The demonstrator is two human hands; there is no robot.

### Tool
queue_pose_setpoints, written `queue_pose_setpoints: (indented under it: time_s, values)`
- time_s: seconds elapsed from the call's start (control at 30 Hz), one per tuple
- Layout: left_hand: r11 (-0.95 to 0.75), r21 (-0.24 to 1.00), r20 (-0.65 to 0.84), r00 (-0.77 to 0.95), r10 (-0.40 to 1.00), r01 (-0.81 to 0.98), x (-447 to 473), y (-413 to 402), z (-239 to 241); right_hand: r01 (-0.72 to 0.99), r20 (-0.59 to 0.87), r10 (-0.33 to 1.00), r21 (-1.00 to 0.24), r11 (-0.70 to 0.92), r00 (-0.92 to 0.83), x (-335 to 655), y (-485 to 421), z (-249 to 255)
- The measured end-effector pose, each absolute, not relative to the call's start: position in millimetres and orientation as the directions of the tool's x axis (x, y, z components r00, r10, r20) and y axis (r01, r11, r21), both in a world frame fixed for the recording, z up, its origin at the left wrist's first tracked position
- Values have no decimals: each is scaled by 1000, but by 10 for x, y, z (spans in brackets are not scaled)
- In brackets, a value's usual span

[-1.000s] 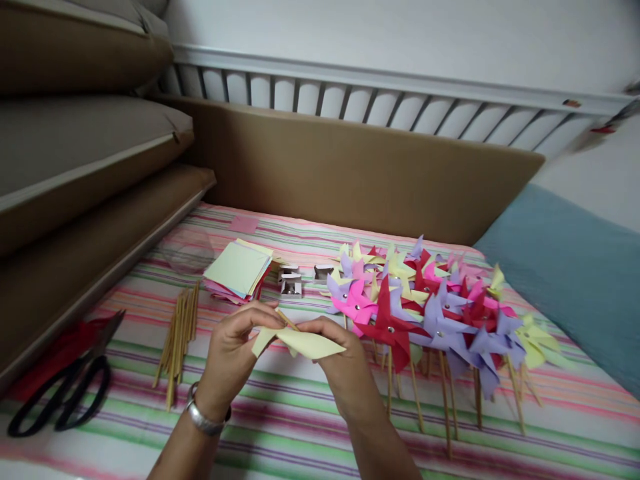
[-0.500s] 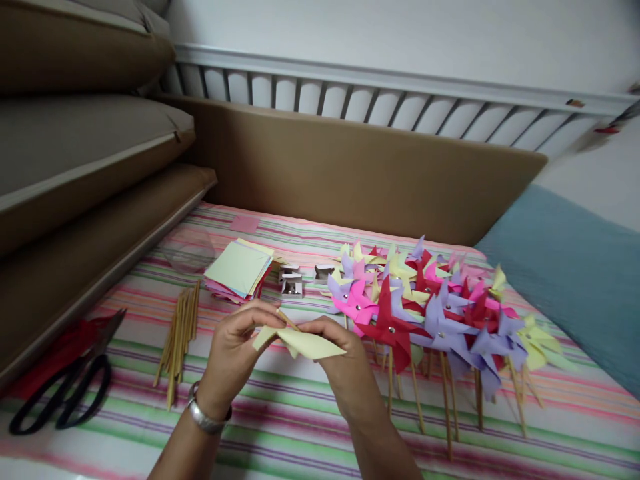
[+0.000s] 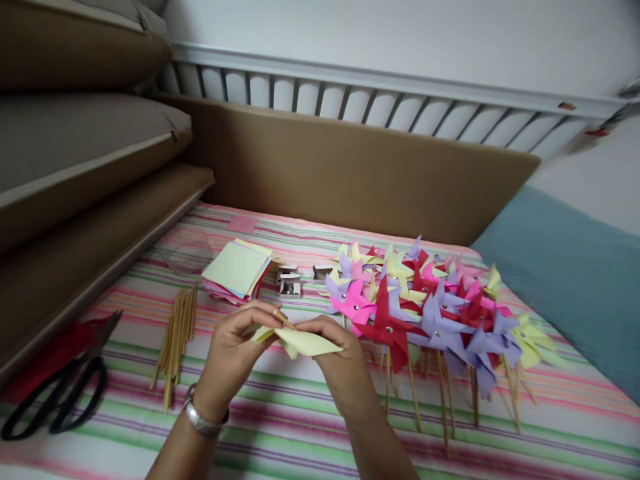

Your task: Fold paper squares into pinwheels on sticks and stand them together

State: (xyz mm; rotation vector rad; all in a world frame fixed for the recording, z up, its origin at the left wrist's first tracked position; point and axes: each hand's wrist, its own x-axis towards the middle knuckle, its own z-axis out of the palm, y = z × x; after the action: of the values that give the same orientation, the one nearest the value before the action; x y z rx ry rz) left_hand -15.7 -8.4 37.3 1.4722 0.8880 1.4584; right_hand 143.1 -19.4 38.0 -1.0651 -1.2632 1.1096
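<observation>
Between my two hands is a pale yellow paper pinwheel (image 3: 307, 343), its blades folded and curving. A thin wooden stick (image 3: 284, 319) shows behind the paper, its end poking up between my fingertips. My left hand (image 3: 235, 343), with a silver bangle at the wrist, is closed on the left part of the pinwheel. My right hand (image 3: 343, 357) is closed around its right side, the fingers hidden behind the paper. Where the stick meets the paper is hidden from me.
Finished pinwheels (image 3: 390, 328) on sticks crowd the right. Left of my hands lie loose sticks (image 3: 176, 340), black-handled scissors (image 3: 75, 390) and red material (image 3: 45, 357). Beyond are coloured paper squares (image 3: 237, 265) and small open boxes (image 3: 290, 285). Stacked cushions (image 3: 90, 147) rise at left.
The left part of the yellow paper has tilted and folded in slightly between my hands. The whole view has shifted a little; both hands keep their hold.
</observation>
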Motion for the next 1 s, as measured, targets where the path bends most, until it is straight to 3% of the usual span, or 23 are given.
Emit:
queue_pose_setpoints:
  time_s: [0.43, 0.8, 1.0]
  values:
    - [-298, 911, 318, 26, 948, -284, -103, -78, 331, 53, 253, 967, -966, 253, -13, 1461, -199, 406]
    - [-348, 908, 363, 25, 931, -232, -135, -84, 327, 153, 276, 961, -949, 274, -8, 1437, -209, 416]
    - [-358, 927, 366, 67, 928, -113, -188, -102, 247, 160, 234, 972, -959, 232, -5, 1411, -255, 504]
